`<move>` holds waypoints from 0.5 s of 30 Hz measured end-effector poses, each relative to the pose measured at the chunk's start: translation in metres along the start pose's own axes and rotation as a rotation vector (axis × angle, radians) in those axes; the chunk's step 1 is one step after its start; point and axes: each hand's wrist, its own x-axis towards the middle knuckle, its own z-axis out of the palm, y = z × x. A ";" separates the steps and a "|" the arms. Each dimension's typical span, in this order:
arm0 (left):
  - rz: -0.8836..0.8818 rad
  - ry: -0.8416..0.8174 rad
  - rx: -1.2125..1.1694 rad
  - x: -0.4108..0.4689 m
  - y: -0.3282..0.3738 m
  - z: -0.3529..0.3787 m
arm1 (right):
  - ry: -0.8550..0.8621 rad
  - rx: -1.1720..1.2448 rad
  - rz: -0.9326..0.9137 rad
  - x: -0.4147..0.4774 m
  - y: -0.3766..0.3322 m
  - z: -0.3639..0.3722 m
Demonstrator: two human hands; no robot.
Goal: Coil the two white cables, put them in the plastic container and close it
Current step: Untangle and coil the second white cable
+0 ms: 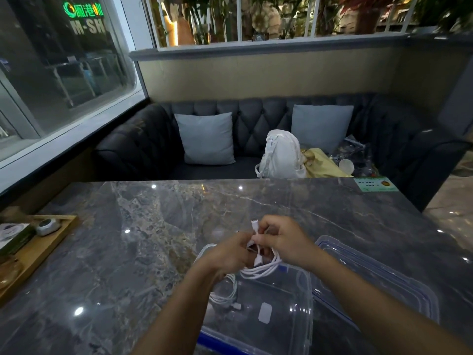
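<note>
Both hands hold a coiled white cable [259, 271] just above the far edge of the clear plastic container [304, 316]. My left hand [226, 254] grips the loops from the left. My right hand [280, 242] pinches the cable's end, and a white plug sticks up above its fingers. Another white cable [226, 294] lies coiled inside the container near its left wall. The clear lid with blue trim [384, 280] lies flat on the table to the right of the container.
The grey marble table [153, 239] carries a wooden tray [38, 249] with small items at the left edge and a green card [376, 184] at the far right corner. Behind it a dark sofa holds two cushions, a white backpack [281, 155] and bags.
</note>
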 end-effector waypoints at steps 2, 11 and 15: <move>0.023 0.062 -0.101 0.002 -0.003 0.000 | 0.016 0.140 0.023 0.001 -0.001 -0.002; 0.295 0.318 -0.438 0.008 -0.013 0.012 | 0.031 0.569 0.177 0.005 -0.004 -0.006; 0.347 0.437 -0.016 0.007 -0.012 0.009 | 0.042 0.551 0.257 0.003 0.001 -0.006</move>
